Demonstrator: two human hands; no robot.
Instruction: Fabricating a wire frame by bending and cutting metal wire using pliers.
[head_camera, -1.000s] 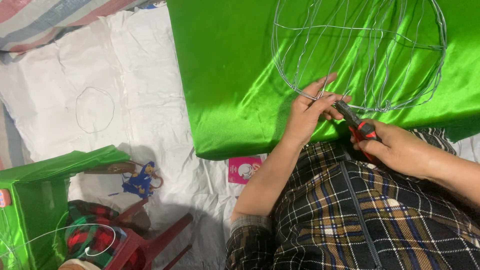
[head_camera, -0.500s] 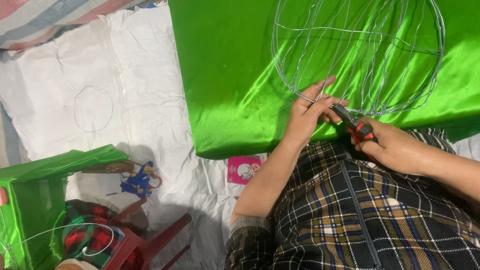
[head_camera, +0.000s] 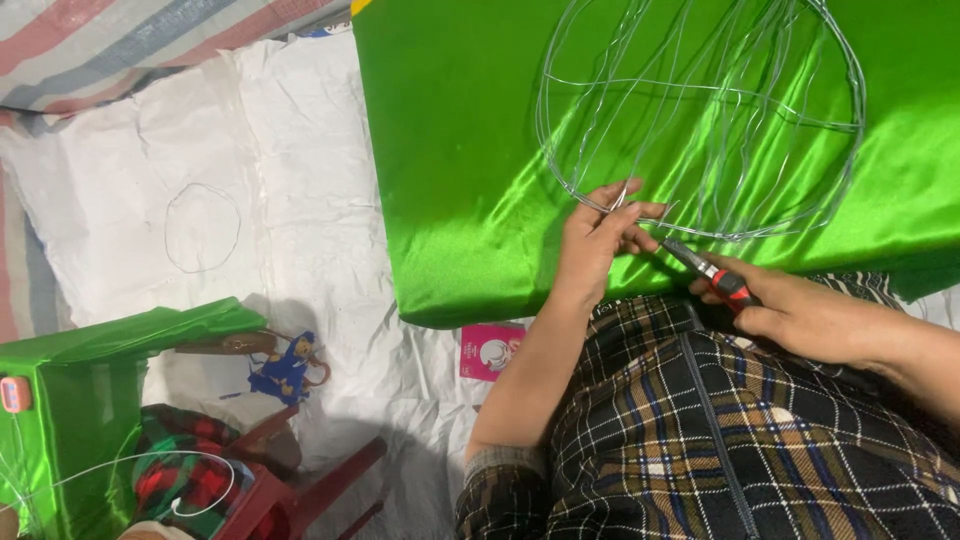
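**Pinched wire, pliers at the joint**

Pinching the wire frame (head_camera: 700, 130) at its lower rim, your left hand (head_camera: 600, 235) had thumb and fingers pressed together on the thin strands, just where the hoop met the near edge of the green cloth (head_camera: 450, 150). Your right hand (head_camera: 810, 315) was closed around the red and black handles of the pliers (head_camera: 705, 270), and the tool's nose reached up and to the left, ending right beside your left fingertips. Whether the nose actually bit the wire you could not tell from this view; it was too small and partly hidden.

From your grip the frame lay up and to the right, a large round hoop with curved ribs spread flat over the cloth. Its pinched stretch ran roughly left to right, while the pliers' long axis slanted from lower right to upper left, crossing it at an angle. Your left hand was the nearer one, already on the wire; your right stood just behind, over your checked sleeve (head_camera: 720, 430).

Well apart to the left, a small wire ring (head_camera: 202, 228) lay on the white sheet (head_camera: 300, 200).
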